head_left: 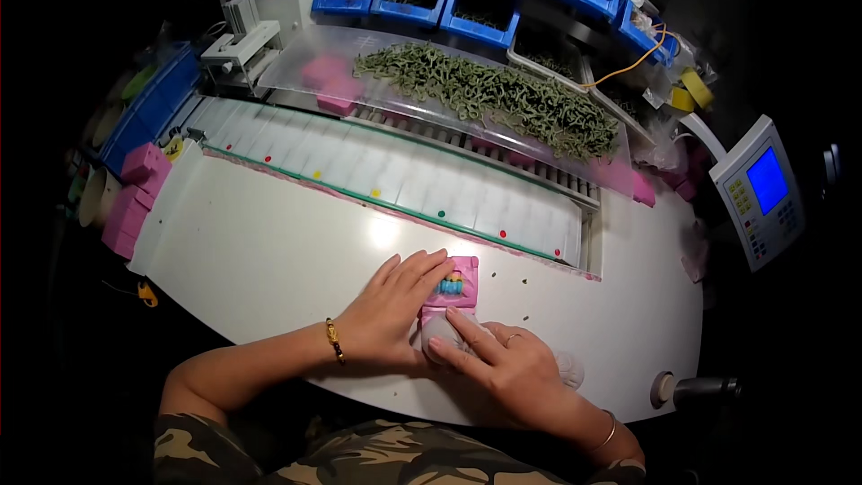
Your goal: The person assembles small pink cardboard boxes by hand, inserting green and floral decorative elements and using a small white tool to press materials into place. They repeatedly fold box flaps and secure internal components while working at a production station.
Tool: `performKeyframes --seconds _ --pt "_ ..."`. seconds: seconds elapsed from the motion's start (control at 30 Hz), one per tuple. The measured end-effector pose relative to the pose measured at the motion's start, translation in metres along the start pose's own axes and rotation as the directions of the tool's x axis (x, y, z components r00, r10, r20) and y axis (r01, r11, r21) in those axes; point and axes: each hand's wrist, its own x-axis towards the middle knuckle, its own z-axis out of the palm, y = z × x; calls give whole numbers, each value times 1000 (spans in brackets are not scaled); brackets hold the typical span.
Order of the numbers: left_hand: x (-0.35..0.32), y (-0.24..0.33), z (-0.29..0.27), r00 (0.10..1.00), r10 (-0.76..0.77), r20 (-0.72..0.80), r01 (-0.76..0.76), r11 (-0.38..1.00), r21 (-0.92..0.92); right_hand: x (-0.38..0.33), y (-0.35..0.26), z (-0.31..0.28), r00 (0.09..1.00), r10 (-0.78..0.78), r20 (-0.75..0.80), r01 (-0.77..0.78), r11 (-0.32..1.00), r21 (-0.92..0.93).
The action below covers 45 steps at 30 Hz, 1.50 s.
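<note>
- Near the counter's (620,332) front edge, the right hand (519,366) lays straight fingers over a rounded grey-white piece (437,330); light, even pressure should keep that piece from rolling.
- Another pale rounded piece (569,366) sits just right of that hand; a compact wrist movement would avoid knocking it.
- The left hand (382,313) stretches its fingers toward the pink block (466,268), their tips at its left side; keeping them flat there should steady it.
- Both thumbs are mostly hidden, so I cannot tell whether either hand truly grips.
- The pink block lies on the counter just beyond the grey-white piece, its small blue and yellow parts (451,286) showing; best leave them uncovered, so their alignment stays checkable.
- Dark specks (525,281) lie right of the block; keep them out of it.
- Farther off, the green-edged white strip (395,175) stands well apart, leaving elbow room.
</note>
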Motion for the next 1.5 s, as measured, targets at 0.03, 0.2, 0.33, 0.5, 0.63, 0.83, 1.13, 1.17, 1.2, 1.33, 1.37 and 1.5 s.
performKeyframes --seconds 0.03,0.2,0.33,0.5,0.63,0.83,1.13,1.17,1.2,1.33,1.37,1.5 --pt "-1 0 -1 1000 -13 -4 13 1000 -21 2 2 -5 1000 -8 -1 8 1000 -3" --pt "-3 -3 -1 1000 -15 16 16 999 -50 18 1 -39 902 117 -415 -133 991 -10" --pt "-3 -7 -4 996 -66 57 73 989 -127 32 12 -6 929 28 -369 -91 983 -156" --pt "2 -7 -4 998 -53 29 59 964 -261 31 27 -3 996 -6 -91 -4 994 -108" --pt "1 -12 -5 994 -100 50 109 964 -243 40 22 -23 929 0 -370 -53 990 -132" --pt "0 -13 -2 998 -46 31 51 984 -169 16 15 -4 979 130 -157 -142 988 -64" --pt "-3 -4 -3 997 -45 -59 28 962 -271 -32 27 -21 913 407 -32 -404 892 -202" --pt "-4 -2 -2 989 -94 -111 34 891 -452 -30 24 -23 912 408 -33 -406 892 -199" --pt "-6 0 0 977 -151 -152 26 787 -617 -24 19 -23 915 403 -38 -404 909 -104" --pt "-3 -2 16 936 -225 -272 -19 739 -674 -5 17 -7 931 351 -95 -295 882 367" --pt "-2 -1 17 925 -258 -278 -2 730 -684 2 19 2 918 361 -164 -263 865 428" --pt "3 2 7 919 -221 -328 -41 771 -635 11 25 20 886 373 -276 -228 868 441"
